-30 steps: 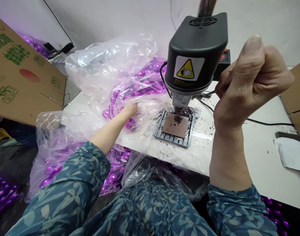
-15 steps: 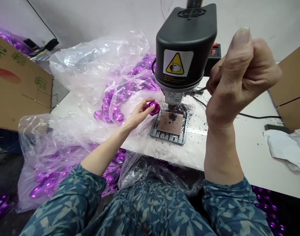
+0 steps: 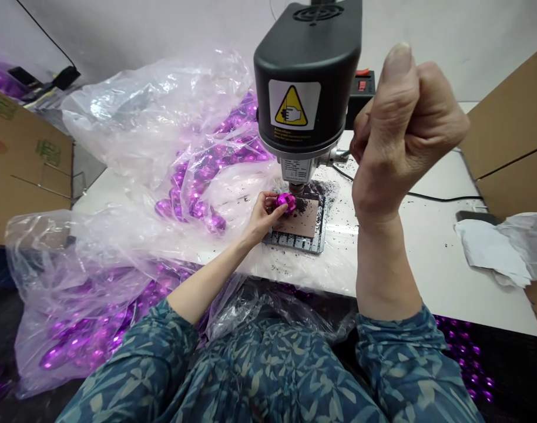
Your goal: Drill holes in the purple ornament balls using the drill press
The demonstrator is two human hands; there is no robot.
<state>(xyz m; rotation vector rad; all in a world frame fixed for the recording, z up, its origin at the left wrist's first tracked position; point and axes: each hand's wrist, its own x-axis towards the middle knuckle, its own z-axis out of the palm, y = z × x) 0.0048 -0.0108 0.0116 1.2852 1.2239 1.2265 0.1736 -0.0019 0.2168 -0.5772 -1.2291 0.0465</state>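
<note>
Between the fingertips and thumb of my left hand [image 3: 262, 220] is a shiny purple faceted ball [image 3: 286, 202]. It is over the left side of a brown board [image 3: 304, 225], close beneath the chuck [image 3: 296, 188] of a black bench drill press [image 3: 308, 64]. The board lies on the machine's grey slotted base [image 3: 290, 243], strewn with dark shavings. To the right of the motor housing, my right hand [image 3: 405, 129] is raised in a fist around the drill press lever. Most of that lever is hidden by the fist; its metal hub [image 3: 338, 156] shows at the machine's side.
Clear plastic bags [image 3: 154, 111] with many purple balls [image 3: 193, 176] cover the table's left. Another bag [image 3: 87, 335] hangs below the edge. Cardboard boxes [image 3: 30, 164] flank both sides. White paper [image 3: 493, 247] and a black cable [image 3: 445, 198] lie at right.
My left hand has carried the purple ball rightward from beside the base to over the board, under the chuck. My right fist stays raised at the lever. The whole view has shifted slightly.
</note>
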